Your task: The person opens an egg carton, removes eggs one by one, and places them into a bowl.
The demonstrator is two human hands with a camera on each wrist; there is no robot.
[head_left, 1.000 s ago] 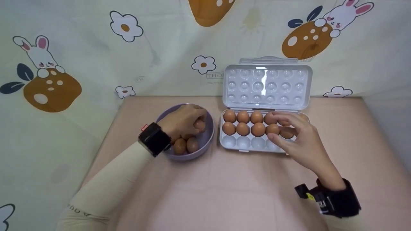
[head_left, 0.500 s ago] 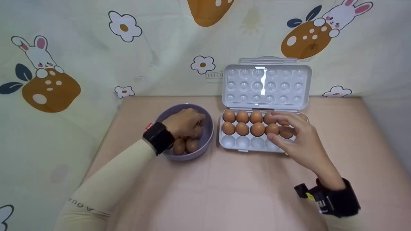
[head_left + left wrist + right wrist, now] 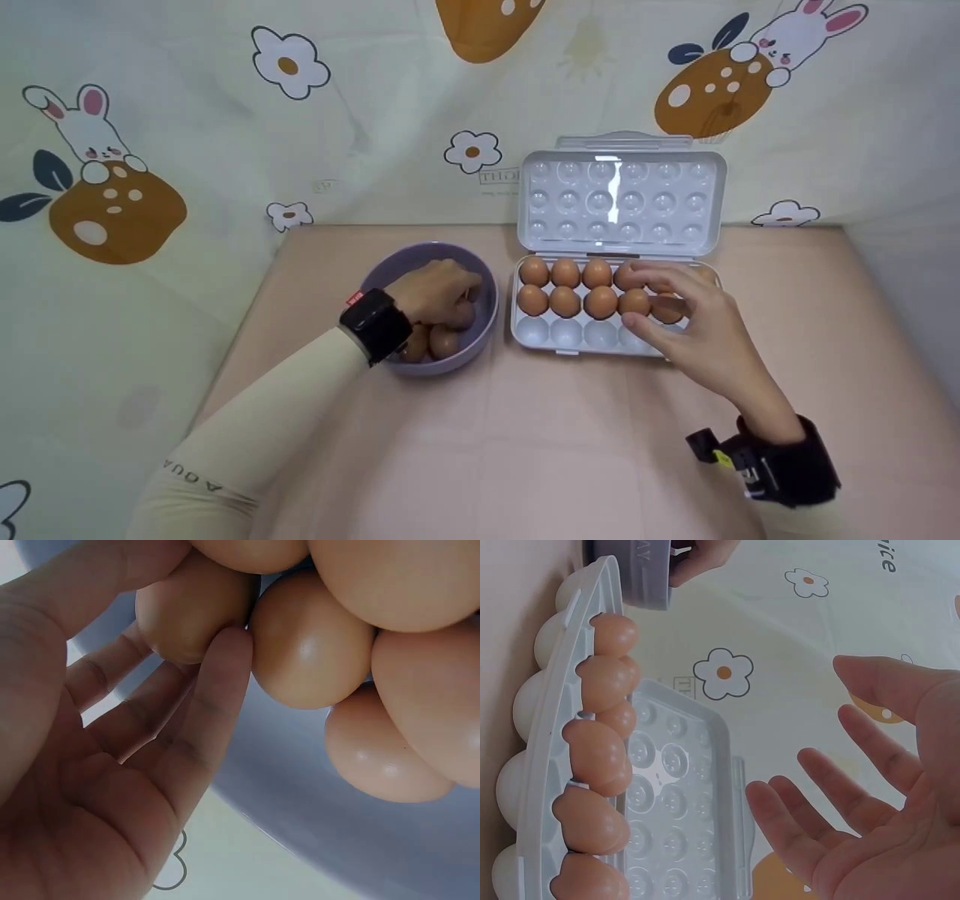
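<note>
The left hand (image 3: pixel 433 294) was down in the purple bowl (image 3: pixel 486 300), fingers curled round one egg (image 3: pixel 193 613) of the pile there, while the right hand (image 3: pixel 697 322) hovered open and empty over the egg tray (image 3: pixel 570 336), presumably ready to steady it
</note>
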